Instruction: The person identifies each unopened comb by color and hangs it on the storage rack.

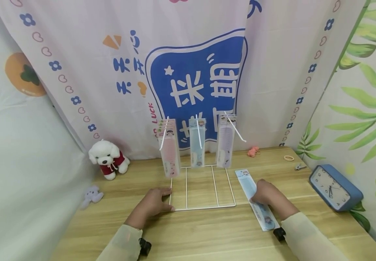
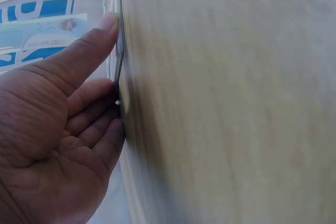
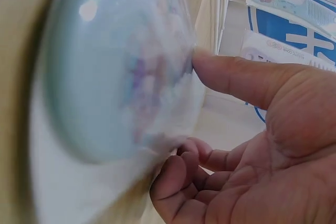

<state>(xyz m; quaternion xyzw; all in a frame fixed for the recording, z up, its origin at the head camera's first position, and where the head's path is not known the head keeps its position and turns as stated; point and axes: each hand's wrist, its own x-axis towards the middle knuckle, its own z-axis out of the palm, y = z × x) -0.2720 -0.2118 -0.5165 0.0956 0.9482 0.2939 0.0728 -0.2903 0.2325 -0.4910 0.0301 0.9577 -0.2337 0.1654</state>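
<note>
A pale wooden counter [image 1: 207,232] stands before a printed curtain [image 1: 181,72] — blue and white. Leaf-patterned cloth [image 1: 370,90] hangs rightward — evenly lit.

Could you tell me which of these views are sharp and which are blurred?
Head view: evenly lit and sharp, edges bowed by the wide lens. Left wrist view: left hand sharp, tabletop smeared. Right wrist view: blue comb pack close and out of focus, with a small glare spot.
</note>
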